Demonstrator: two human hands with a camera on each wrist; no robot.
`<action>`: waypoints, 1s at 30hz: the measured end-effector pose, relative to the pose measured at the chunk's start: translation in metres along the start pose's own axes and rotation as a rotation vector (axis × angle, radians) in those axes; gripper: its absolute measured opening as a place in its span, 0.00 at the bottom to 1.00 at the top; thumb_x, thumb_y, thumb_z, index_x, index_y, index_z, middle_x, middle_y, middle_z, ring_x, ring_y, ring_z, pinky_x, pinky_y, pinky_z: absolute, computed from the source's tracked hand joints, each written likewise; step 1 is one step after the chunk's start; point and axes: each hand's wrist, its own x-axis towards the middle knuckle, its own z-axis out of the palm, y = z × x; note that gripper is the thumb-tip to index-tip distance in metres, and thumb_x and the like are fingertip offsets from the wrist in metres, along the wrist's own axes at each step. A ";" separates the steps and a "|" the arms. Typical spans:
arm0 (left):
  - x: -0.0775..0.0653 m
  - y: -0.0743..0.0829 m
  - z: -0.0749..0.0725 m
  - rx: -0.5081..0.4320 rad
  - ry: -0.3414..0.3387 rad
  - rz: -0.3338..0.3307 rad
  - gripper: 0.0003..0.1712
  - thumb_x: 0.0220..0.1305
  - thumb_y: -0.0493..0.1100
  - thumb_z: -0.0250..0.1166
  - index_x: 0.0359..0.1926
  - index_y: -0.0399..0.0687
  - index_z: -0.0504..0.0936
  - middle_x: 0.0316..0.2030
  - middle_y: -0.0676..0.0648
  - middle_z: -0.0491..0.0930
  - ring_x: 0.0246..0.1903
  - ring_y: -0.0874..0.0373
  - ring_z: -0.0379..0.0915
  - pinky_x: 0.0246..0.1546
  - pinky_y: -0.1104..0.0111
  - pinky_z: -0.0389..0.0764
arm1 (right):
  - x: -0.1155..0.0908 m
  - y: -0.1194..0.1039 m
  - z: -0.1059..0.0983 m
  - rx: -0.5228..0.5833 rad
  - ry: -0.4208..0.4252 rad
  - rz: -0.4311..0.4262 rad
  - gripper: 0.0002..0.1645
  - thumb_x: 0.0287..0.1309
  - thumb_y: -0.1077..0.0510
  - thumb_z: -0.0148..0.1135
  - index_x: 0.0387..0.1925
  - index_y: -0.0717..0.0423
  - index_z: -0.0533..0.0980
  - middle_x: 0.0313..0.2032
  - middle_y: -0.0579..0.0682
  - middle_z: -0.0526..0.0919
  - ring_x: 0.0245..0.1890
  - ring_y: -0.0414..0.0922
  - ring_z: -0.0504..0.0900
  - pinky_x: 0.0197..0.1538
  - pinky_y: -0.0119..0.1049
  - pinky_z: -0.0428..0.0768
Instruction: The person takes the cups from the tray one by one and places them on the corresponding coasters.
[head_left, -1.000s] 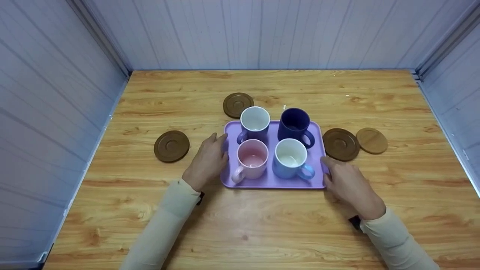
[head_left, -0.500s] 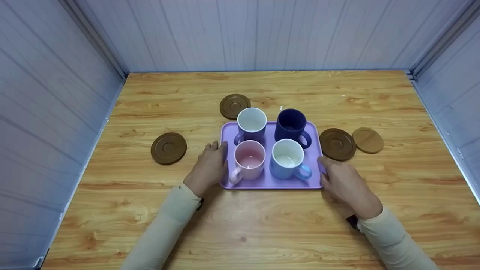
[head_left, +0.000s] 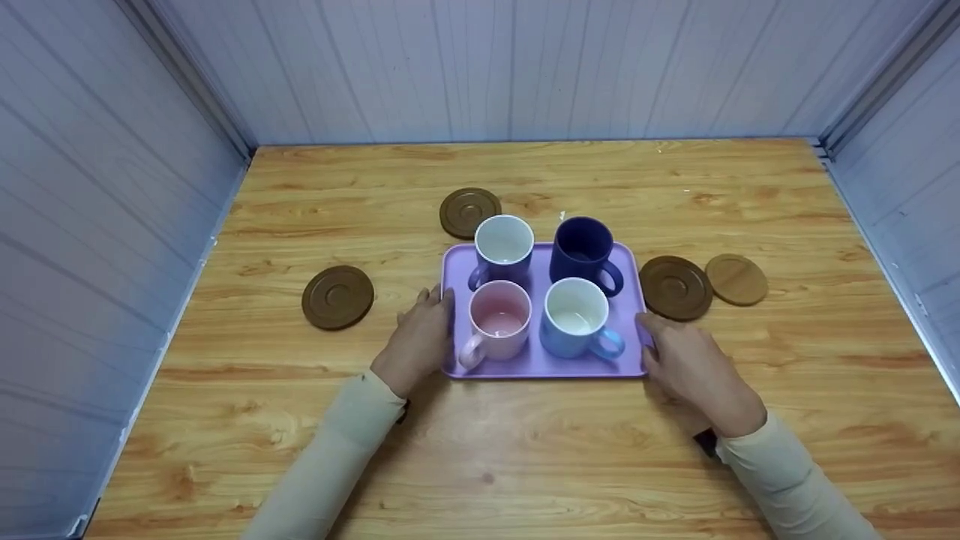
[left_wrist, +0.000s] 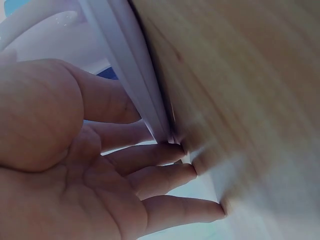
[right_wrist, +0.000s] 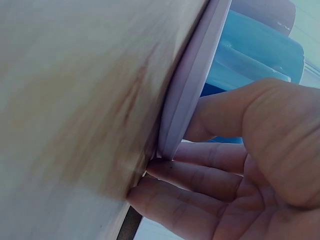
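Note:
A lilac tray [head_left: 538, 367] lies on the wooden table, bearing several upright mugs. At its front stand a pink mug [head_left: 507, 347] and a light blue mug [head_left: 568, 342] with a white inside. Behind them are a dark blue mug [head_left: 572, 271] and a mug with a white inside and dark outside [head_left: 504, 241]. My left hand [head_left: 421, 336] grips the tray's left edge, thumb over the rim; the other fingertips reach the table in the left wrist view. Likewise my right hand [head_left: 691, 366] grips the right edge, its thumb [right_wrist: 220, 117] inside the rim.
A brown coaster [head_left: 337, 297] lies to the left, another brown coaster [head_left: 457, 214] behind the tray. Against the tray's right side are a third brown coaster [head_left: 675, 289] and, beyond it, a light wooden coaster [head_left: 736, 280]. White panels [head_left: 480, 75] wall the table's back and sides.
My left fingers have drawn back from pointing along the tray's edge and now lie closer against it. The right hand keeps its hold. Tray and mugs stay on the table.

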 end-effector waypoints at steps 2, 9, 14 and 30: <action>0.000 0.000 0.000 0.004 -0.002 0.000 0.34 0.73 0.38 0.59 0.75 0.31 0.63 0.75 0.30 0.61 0.75 0.29 0.54 0.62 0.24 0.61 | 0.000 0.000 0.000 0.002 0.001 -0.001 0.24 0.56 0.66 0.65 0.56 0.70 0.79 0.36 0.64 0.85 0.26 0.57 0.81 0.36 0.60 0.83; 0.000 0.001 0.000 0.009 -0.002 0.003 0.35 0.72 0.38 0.59 0.76 0.30 0.63 0.75 0.29 0.60 0.75 0.29 0.54 0.62 0.25 0.61 | 0.000 -0.001 -0.002 0.001 -0.005 -0.001 0.24 0.57 0.66 0.65 0.56 0.71 0.78 0.33 0.61 0.84 0.25 0.53 0.78 0.36 0.58 0.83; -0.001 0.001 0.000 0.028 0.008 0.014 0.34 0.73 0.39 0.59 0.75 0.29 0.63 0.74 0.29 0.62 0.74 0.29 0.56 0.61 0.26 0.64 | -0.001 -0.001 -0.002 -0.007 0.005 -0.017 0.23 0.56 0.67 0.65 0.54 0.69 0.79 0.25 0.54 0.78 0.22 0.51 0.74 0.31 0.55 0.81; 0.000 -0.001 0.001 0.017 0.010 0.016 0.34 0.70 0.34 0.58 0.75 0.29 0.64 0.74 0.29 0.62 0.74 0.29 0.56 0.62 0.27 0.64 | 0.000 -0.002 0.000 -0.014 -0.007 -0.012 0.22 0.57 0.66 0.65 0.55 0.68 0.78 0.32 0.59 0.83 0.24 0.53 0.78 0.32 0.58 0.82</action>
